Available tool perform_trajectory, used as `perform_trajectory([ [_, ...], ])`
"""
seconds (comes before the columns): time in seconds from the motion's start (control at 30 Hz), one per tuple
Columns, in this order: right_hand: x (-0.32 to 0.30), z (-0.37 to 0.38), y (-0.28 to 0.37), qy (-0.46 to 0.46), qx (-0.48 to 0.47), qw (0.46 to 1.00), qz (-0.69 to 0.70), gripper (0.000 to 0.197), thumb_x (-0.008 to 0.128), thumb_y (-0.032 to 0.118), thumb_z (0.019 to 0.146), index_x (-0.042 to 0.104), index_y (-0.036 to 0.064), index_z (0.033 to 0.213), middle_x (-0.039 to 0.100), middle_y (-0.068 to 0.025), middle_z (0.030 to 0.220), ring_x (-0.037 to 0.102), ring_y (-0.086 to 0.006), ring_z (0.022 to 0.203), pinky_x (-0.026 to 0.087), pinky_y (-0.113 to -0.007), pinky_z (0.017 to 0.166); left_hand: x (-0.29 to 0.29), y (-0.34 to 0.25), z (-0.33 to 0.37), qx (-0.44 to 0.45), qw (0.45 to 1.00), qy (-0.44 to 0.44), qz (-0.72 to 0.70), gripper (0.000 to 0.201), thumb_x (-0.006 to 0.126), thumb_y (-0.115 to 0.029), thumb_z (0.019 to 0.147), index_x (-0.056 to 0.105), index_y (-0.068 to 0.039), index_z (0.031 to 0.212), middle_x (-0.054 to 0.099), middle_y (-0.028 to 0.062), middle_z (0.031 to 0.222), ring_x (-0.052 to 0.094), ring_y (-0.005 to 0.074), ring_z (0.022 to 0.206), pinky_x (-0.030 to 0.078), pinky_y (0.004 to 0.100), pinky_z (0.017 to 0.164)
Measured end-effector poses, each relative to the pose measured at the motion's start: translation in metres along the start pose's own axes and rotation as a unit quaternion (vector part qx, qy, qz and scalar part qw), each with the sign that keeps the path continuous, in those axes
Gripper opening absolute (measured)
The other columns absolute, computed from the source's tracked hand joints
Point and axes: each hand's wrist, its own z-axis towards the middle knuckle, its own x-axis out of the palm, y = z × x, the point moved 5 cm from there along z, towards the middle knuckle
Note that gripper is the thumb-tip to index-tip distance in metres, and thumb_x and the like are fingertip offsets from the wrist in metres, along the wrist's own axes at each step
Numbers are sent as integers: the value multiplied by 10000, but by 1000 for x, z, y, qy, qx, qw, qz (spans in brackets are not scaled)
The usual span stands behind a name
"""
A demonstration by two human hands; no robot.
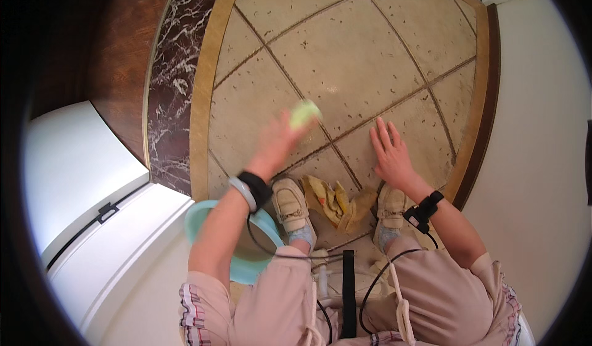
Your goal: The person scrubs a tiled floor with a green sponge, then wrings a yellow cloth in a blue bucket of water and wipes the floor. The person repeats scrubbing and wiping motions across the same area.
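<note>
My left hand (279, 141), smeared by motion, is closed on a small pale green rounded thing (304, 114) low over or against the beige tiled floor (345, 50). Blur hides its exact kind. My right hand (393, 158) lies on the tiles to the right, fingers stretched out and holding nothing. Between my shoes, nearer to me than both hands, a crumpled yellowish cloth (336, 204) rests on the floor.
A light turquoise basin (200, 213) stands beside my left leg, partly hidden by my forearm. A dark marbled border (176, 81) and a white door (86, 155) lie left. A white wall (536, 130) with brown skirting (487, 118) bounds the right.
</note>
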Motion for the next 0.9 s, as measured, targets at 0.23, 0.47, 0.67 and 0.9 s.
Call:
perform_trajectory([
  [0.23, 4, -2, -1, 31, 11, 999, -2, 946, 715, 117, 686, 279, 12, 1518, 169, -198, 1610, 253, -427, 1431, 459, -445, 987, 10, -36, -3, 56, 989, 50, 125, 834, 598, -7, 801, 364, -442, 1474, 483, 174, 1110, 604, 313, 763, 571, 398, 611],
  [0.47, -1, -5, -2, 18, 0, 1000, 5, 1003, 797, 239, 688, 281, 46, 1527, 167, -182, 1614, 263, -395, 1439, 473, -423, 919, -20, 25, 31, -92, 995, 26, -15, 767, 614, -80, 820, 396, -432, 1465, 482, 156, 1107, 613, 298, 769, 576, 408, 614],
  [0.67, 8, -1, -2, 3, 6, 1000, -2, 979, 778, 198, 677, 302, 57, 1520, 182, -177, 1610, 279, -395, 1430, 479, -425, 906, 29, -74, -28, 109, 988, 62, 92, 779, 643, -105, 792, 407, -425, 1462, 491, 174, 1079, 609, 297, 759, 580, 429, 624],
  [0.9, 3, -6, -6, -12, -5, 1000, 7, 927, 740, 156, 694, 318, 59, 1514, 194, -174, 1607, 290, -396, 1424, 483, -428, 912, -29, 32, 30, -138, 990, 28, 27, 719, 631, -99, 845, 426, -426, 1452, 492, 161, 1071, 602, 289, 706, 570, 447, 640],
])
